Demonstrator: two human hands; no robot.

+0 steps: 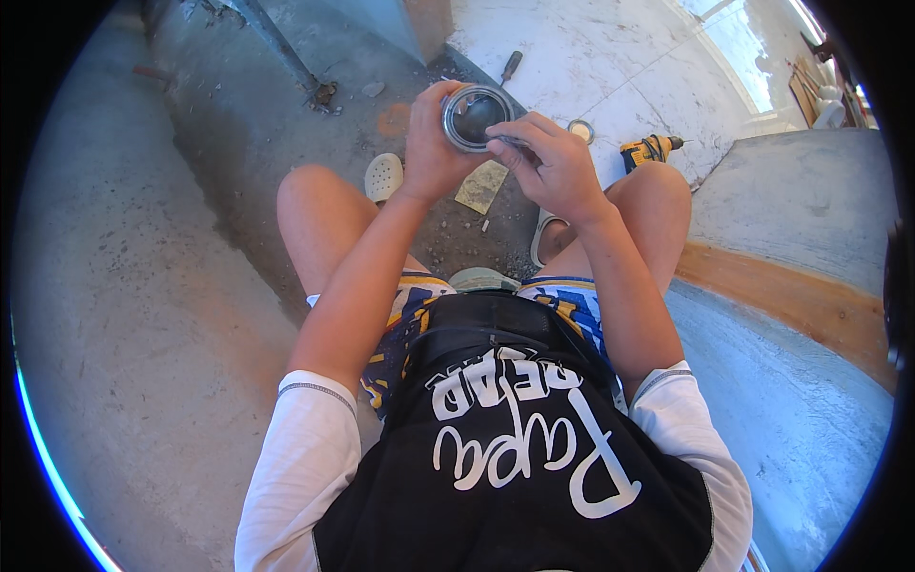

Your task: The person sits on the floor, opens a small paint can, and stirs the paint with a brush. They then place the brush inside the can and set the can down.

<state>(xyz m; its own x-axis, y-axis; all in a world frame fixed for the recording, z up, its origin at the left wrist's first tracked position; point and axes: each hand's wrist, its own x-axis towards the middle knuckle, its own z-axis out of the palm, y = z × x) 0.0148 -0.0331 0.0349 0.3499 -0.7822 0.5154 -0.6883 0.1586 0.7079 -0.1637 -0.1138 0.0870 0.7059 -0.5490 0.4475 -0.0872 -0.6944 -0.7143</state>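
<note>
My left hand (429, 143) is wrapped round the side of an open round metal can (465, 92), which is held up between my knees with its mouth toward me. Inside the can it looks dark grey, and how full it is I cannot tell. At the can's right rim, my right hand (558, 167) pinches a thin grey strip-like piece (513, 140). Its far end reaches to the can's mouth; most of it is hidden by my fingers, so its kind does not show. Below the can, a flat yellowish piece (482, 188) lies on the ground between my feet.
A dark-handled screwdriver (512, 65) lies on the white tiles beyond the can. Close to my right knee are a small round lid (580, 130) and a yellow power drill (658, 149). A metal pole (276, 43) stands far left; a wooden board (791, 296) runs along the right.
</note>
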